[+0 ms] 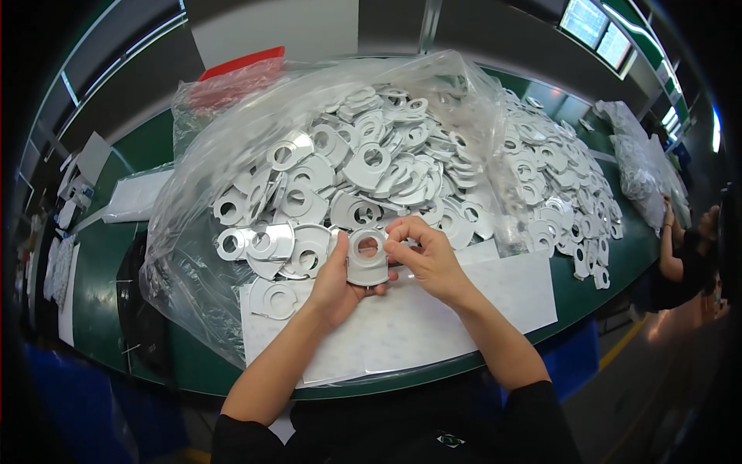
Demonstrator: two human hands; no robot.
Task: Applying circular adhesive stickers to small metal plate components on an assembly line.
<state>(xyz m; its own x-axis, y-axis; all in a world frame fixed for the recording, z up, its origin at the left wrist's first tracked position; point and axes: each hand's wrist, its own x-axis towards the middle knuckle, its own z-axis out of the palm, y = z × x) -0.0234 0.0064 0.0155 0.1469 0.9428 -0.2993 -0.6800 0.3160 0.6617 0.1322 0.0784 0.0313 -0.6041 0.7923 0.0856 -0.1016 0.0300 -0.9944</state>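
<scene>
Between my hands is a flat white plastic part [368,271] with a round hole near its top and a squared lower end. My left hand [338,288] grips it from the left and from beneath, the thumb along its edge. At its upper right edge, my right hand [427,259] has thumb and forefinger pinched together; whether they hold something small there is hidden. Just beyond my hands rises a big heap of like white parts [372,157] on clear plastic sheeting. One single part [273,298] lies left of my left hand, on the white paper sheet [456,317].
The clear plastic bag [185,201] spreads round the heap on the green table [100,301]. A second pile of white parts [568,185] lies to the right. Behind stands a red bin [243,63]. At far right another person's arm [669,247] reaches toward plastic bags [641,166].
</scene>
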